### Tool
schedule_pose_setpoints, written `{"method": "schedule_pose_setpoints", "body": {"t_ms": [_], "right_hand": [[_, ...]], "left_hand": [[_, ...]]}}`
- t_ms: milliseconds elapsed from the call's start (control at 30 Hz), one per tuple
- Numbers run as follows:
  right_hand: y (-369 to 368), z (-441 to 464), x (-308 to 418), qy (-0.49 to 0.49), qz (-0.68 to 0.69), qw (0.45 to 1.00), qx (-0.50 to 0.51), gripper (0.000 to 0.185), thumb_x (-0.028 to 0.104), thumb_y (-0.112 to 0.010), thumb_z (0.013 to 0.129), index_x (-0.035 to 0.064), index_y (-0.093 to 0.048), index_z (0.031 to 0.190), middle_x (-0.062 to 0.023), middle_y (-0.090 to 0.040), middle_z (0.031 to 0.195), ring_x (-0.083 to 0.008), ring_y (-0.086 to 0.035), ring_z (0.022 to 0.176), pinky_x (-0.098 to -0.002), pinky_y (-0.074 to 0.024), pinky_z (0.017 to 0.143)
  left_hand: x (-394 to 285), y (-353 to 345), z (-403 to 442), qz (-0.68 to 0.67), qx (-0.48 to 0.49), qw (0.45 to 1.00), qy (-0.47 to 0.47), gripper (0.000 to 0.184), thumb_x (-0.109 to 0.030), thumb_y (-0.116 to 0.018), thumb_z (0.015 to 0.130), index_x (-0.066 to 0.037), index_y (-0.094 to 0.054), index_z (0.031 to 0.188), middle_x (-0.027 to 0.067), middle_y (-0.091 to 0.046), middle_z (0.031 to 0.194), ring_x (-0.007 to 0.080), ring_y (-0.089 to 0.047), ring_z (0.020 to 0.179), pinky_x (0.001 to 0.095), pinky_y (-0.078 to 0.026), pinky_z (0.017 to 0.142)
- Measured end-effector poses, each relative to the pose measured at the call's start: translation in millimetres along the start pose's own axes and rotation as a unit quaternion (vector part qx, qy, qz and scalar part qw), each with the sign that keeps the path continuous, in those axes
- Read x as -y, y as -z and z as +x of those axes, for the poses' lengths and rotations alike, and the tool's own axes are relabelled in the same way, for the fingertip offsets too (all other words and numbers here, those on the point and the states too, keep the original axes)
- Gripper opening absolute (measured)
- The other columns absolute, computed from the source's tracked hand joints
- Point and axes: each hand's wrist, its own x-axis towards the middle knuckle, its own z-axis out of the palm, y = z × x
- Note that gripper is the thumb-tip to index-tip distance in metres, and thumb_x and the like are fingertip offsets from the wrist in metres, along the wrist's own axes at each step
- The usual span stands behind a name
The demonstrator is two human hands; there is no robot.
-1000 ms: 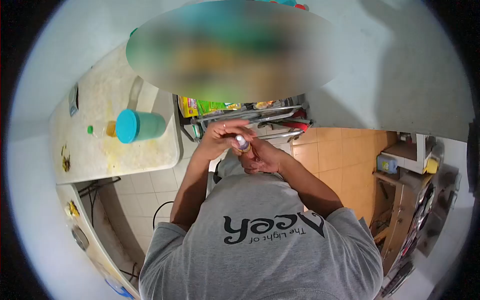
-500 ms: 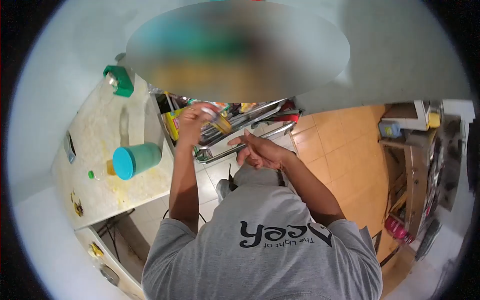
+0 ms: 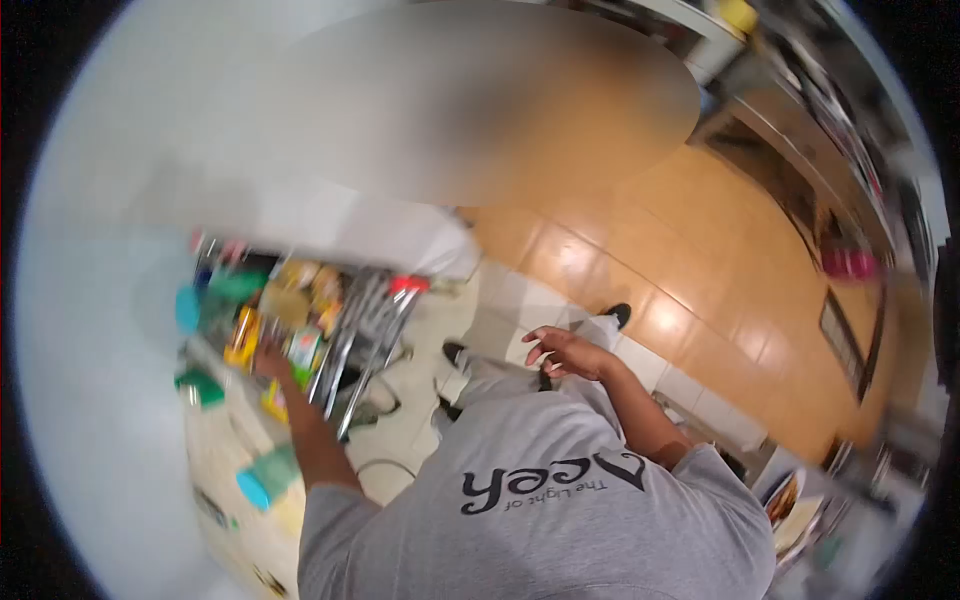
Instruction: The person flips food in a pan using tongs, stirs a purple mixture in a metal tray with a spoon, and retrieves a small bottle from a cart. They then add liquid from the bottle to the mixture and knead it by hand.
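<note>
My left hand (image 3: 268,358) reaches to the left, over a rack of packets and jars, its fingers blurred. It touches or is right beside a yellow container with a dark patch (image 3: 243,335); whether the fingers close on anything is unclear. Next to it lies a green and white packet (image 3: 304,350). My right hand (image 3: 565,352) hangs in front of my body, fingers loosely bent and apart, with nothing in it.
On the counter (image 3: 225,455) lies a teal jar with a blue lid (image 3: 268,480), near a green object (image 3: 200,388). Metal rails (image 3: 362,345) edge the rack. Orange floor tiles (image 3: 650,270) spread right, towards a wooden cabinet (image 3: 770,160). A blur covers the top of the view.
The view has swung to the right. My left hand, which held a small yellowish container in front of me, now reaches left among the rack's goods. My right hand has moved away from it.
</note>
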Motion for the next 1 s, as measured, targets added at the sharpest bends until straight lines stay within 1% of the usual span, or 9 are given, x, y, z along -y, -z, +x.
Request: {"method": "schedule_pose_setpoints", "body": {"t_ms": [33,133,167,267,333,567,800,933,1000], "right_hand": [[24,-15,-3,0.019,0.020,0.999,-0.018,0.039,0.040,-0.041,0.093,0.0112,-0.046,0.118,-0.0029,-0.058,0.093,-0.0066,-0.046,0.062,-0.0194,-0.0440,0.058],[112,-62,-9,0.087,0.056,0.993,-0.065,0.036,0.039,-0.038,0.094,0.0122,-0.047,0.117,-0.0007,-0.057,0.092,-0.0058,-0.045,0.062,-0.0196,-0.0428,0.058],[146,-80,-11,0.113,0.065,0.989,-0.067,0.034,0.037,-0.038,0.095,0.0125,-0.047,0.117,0.0000,-0.057,0.092,-0.0056,-0.045,0.063,-0.0199,-0.0428,0.058],[240,-148,6,0.136,0.100,0.974,-0.148,0.034,0.036,-0.037,0.095,0.0102,-0.046,0.117,0.0001,-0.057,0.090,-0.0060,-0.045,0.063,-0.0202,-0.0418,0.059],[292,-167,10,0.177,0.181,0.953,-0.169,0.034,0.033,-0.037,0.096,0.0084,-0.046,0.117,-0.0009,-0.056,0.090,-0.0069,-0.044,0.063,-0.0211,-0.0406,0.059],[417,-269,66,0.329,0.262,0.873,-0.247,0.032,0.030,-0.037,0.096,0.0087,-0.046,0.119,-0.0033,-0.057,0.092,-0.0061,-0.047,0.064,-0.0217,-0.0428,0.061],[543,-281,103,0.327,0.306,0.852,-0.270,0.032,0.035,-0.042,0.094,0.0117,-0.048,0.116,-0.0026,-0.057,0.092,-0.0081,-0.045,0.065,-0.0228,-0.0420,0.063],[633,-315,145,0.314,0.295,0.836,-0.341,0.034,0.037,-0.042,0.094,0.0107,-0.050,0.113,-0.0027,-0.057,0.089,-0.0080,-0.044,0.064,-0.0225,-0.0412,0.063],[675,-338,162,0.306,0.302,0.810,-0.399,0.035,0.038,-0.042,0.094,0.0095,-0.051,0.112,-0.0029,-0.058,0.088,-0.0079,-0.044,0.065,-0.0222,-0.0408,0.063]], "left_hand": [[57,-31,15,0.312,-0.155,0.879,-0.326,0.027,-0.024,-0.053,0.082,-0.010,-0.066,0.102,0.0092,-0.065,0.101,0.0243,-0.063,0.081,0.0367,-0.050,0.069],[-33,31,-1,0.371,-0.147,0.908,-0.130,0.023,-0.027,-0.050,0.084,-0.009,-0.065,0.090,0.0071,-0.065,0.085,0.0130,-0.062,0.072,0.0312,-0.047,0.051],[-65,42,-13,0.504,-0.116,0.853,-0.072,0.029,-0.027,-0.050,0.087,-0.001,-0.063,0.087,0.0134,-0.065,0.079,0.0213,-0.062,0.069,0.0341,-0.049,0.055],[-173,42,-89,-0.033,-0.352,0.935,0.013,0.030,-0.022,-0.052,0.087,0.007,-0.059,0.088,0.0194,-0.063,0.086,0.0308,-0.060,0.070,0.0390,-0.050,0.067],[-244,10,-127,-0.076,-0.359,0.929,0.043,0.029,-0.022,-0.052,0.086,0.006,-0.060,0.086,0.0197,-0.063,0.083,0.0310,-0.059,0.068,0.0392,-0.049,0.066],[-475,-99,-226,-0.015,-0.118,0.984,0.131,0.028,-0.020,-0.052,0.083,0.005,-0.061,0.076,0.0206,-0.061,0.072,0.0315,-0.058,0.062,0.0403,-0.048,0.061],[-808,-266,-265,-0.210,-0.096,0.959,-0.165,0.021,-0.013,-0.054,0.081,0.006,-0.060,0.073,0.0177,-0.059,0.063,0.0277,-0.057,0.061,0.0344,-0.046,0.058],[-1044,-296,-311,-0.359,0.189,0.869,-0.283,0.021,-0.019,-0.056,0.086,0.000,-0.059,0.093,0.0076,-0.059,0.092,0.0215,-0.058,0.079,0.0290,-0.047,0.067],[-1149,-311,-328,-0.395,0.473,0.770,-0.166,0.028,-0.026,-0.058,0.087,0.000,-0.057,0.098,0.0053,-0.057,0.101,0.0210,-0.057,0.085,0.0297,-0.048,0.071]]}}
